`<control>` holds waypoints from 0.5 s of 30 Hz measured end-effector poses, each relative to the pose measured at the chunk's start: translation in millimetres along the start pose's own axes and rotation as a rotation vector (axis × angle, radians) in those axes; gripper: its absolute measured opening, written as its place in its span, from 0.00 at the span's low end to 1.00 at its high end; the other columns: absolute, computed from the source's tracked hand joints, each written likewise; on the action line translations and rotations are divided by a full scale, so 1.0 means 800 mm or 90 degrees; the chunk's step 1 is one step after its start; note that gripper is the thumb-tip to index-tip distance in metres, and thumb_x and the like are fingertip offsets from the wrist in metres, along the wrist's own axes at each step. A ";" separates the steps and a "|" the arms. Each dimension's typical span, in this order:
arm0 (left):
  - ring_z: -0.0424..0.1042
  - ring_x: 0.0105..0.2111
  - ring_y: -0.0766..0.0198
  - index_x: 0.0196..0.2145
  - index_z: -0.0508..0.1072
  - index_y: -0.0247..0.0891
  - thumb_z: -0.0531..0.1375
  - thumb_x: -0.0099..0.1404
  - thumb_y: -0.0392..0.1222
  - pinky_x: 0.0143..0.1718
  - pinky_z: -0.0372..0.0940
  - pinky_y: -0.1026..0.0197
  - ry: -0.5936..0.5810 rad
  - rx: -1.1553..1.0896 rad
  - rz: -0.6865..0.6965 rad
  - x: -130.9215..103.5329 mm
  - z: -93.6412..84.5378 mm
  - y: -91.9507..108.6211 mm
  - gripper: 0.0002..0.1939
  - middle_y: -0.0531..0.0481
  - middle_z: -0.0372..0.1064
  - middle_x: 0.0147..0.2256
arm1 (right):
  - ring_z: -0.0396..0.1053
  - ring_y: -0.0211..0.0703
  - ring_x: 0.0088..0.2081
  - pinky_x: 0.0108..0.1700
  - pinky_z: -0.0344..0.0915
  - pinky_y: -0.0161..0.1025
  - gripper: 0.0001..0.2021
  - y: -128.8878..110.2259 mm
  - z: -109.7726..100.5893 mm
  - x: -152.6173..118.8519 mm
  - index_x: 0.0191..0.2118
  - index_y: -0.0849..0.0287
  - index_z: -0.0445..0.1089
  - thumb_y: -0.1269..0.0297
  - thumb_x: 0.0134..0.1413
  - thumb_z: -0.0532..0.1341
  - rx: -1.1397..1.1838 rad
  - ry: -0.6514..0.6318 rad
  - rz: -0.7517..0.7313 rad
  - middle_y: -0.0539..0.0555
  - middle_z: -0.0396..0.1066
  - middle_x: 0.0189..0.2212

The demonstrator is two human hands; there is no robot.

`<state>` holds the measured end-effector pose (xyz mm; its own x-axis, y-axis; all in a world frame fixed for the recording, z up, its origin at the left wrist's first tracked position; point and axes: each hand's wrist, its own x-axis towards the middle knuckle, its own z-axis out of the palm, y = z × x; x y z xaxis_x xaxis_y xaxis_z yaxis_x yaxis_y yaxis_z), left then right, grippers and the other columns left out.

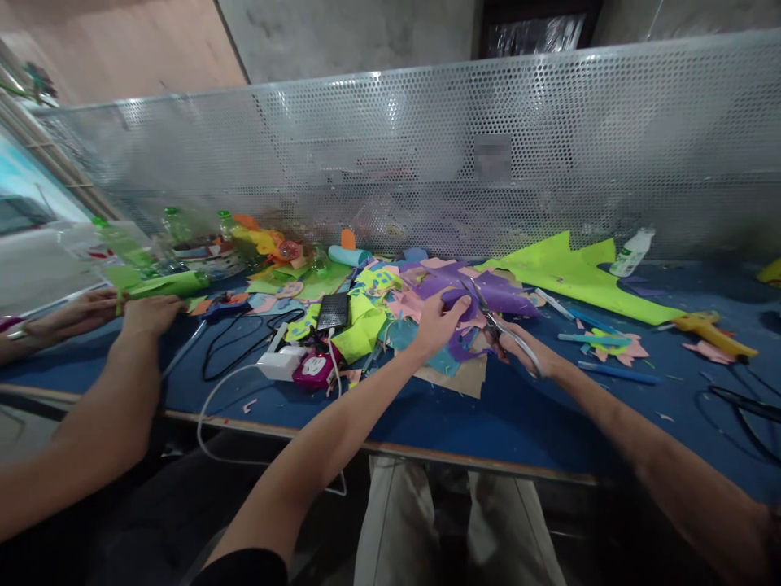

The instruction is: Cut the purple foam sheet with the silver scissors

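Note:
My left hand (438,321) pinches a piece of purple craft foam (459,303) above the heap of scraps. In my right hand (516,348) is a pair of scissors (491,320), its blades pointing up and left beside the purple piece. Whether the blades touch the foam I cannot make out. Behind both hands lies a larger purple sheet (497,293). Under them are a blue-green piece (448,358), a brown sheet (469,381) and mixed pink and yellow-green cutouts.
A lime-green sheet (573,277), a white bottle (633,252) and a yellow glue gun (711,332) lie to the right. On the left are a power adapter (281,363) with cables and a co-worker's hands (150,313) at a green roll (171,285). A perforated metal panel (390,155) closes the back.

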<state>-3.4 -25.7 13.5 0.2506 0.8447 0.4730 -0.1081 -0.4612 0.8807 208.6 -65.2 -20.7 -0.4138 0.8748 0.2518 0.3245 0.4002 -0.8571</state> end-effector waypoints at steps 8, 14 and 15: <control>0.66 0.27 0.68 0.32 0.72 0.36 0.62 0.69 0.54 0.28 0.64 0.64 -0.037 0.064 0.027 0.000 -0.003 0.004 0.17 0.51 0.69 0.30 | 0.58 0.36 0.21 0.22 0.61 0.35 0.28 -0.006 0.001 0.001 0.32 0.55 0.63 0.31 0.50 0.54 0.041 0.017 0.016 0.46 0.59 0.22; 0.65 0.27 0.68 0.33 0.73 0.36 0.62 0.68 0.56 0.27 0.62 0.64 -0.033 0.078 0.022 0.000 -0.003 0.006 0.18 0.52 0.69 0.28 | 0.58 0.35 0.18 0.19 0.58 0.34 0.27 -0.004 0.000 0.000 0.32 0.57 0.64 0.34 0.52 0.55 0.020 0.029 -0.003 0.46 0.60 0.20; 0.64 0.26 0.68 0.32 0.73 0.36 0.62 0.68 0.56 0.27 0.62 0.64 -0.033 0.078 0.018 0.000 -0.002 0.007 0.18 0.52 0.68 0.27 | 0.58 0.35 0.17 0.18 0.58 0.34 0.26 -0.003 0.000 0.000 0.31 0.57 0.64 0.34 0.52 0.55 0.008 0.035 -0.003 0.46 0.61 0.19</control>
<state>-5.8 -27.6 18.2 0.2985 0.8173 0.4928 0.0010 -0.5166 0.8562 207.8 -66.0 -18.9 -0.3680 0.8868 0.2797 0.3123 0.4012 -0.8611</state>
